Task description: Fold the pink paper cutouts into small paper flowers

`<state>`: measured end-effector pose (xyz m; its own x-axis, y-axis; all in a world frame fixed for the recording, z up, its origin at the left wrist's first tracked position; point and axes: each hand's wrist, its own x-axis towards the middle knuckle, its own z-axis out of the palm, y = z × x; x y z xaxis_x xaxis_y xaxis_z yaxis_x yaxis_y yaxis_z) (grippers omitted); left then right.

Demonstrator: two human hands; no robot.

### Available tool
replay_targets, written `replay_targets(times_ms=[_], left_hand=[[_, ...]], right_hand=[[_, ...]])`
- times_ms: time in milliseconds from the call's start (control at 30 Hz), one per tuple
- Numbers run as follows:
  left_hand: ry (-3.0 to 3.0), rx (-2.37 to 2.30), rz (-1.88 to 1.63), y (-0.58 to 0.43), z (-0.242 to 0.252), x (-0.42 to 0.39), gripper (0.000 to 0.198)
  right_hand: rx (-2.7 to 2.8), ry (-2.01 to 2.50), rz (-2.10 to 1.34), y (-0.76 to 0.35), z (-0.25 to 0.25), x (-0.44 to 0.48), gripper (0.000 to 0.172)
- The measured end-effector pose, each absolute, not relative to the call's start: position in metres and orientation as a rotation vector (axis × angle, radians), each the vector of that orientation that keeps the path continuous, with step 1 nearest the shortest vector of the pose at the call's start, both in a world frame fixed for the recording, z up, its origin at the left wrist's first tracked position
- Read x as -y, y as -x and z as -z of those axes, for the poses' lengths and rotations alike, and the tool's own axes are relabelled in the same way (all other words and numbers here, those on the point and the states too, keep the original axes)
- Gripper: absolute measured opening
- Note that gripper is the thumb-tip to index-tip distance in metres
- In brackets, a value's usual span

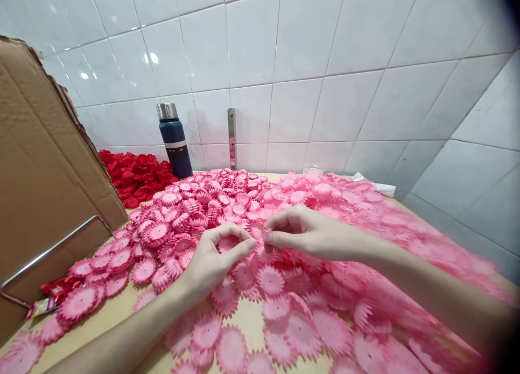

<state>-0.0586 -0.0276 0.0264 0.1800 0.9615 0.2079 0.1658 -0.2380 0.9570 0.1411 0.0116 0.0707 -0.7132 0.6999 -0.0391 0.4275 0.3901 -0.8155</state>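
pinched between thumb and fingertips of both the left hand (213,263) and the right hand (303,230) is a pink flower piece (257,231), flat, round, with a fringed, toothed rim, held just above the pink pile (227,201) covering the table (247,314).
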Motion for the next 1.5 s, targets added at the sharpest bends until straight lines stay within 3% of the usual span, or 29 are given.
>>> replay_targets(times_ms=[1500], left_hand=[[-1.973, -1.06, -0.984, 0.0581, -0.0216, 0.027, 0.014]], right_hand=[[2.547, 0.802, -1.022, -0.1462, -0.0721, -0.0071, 0.019]])
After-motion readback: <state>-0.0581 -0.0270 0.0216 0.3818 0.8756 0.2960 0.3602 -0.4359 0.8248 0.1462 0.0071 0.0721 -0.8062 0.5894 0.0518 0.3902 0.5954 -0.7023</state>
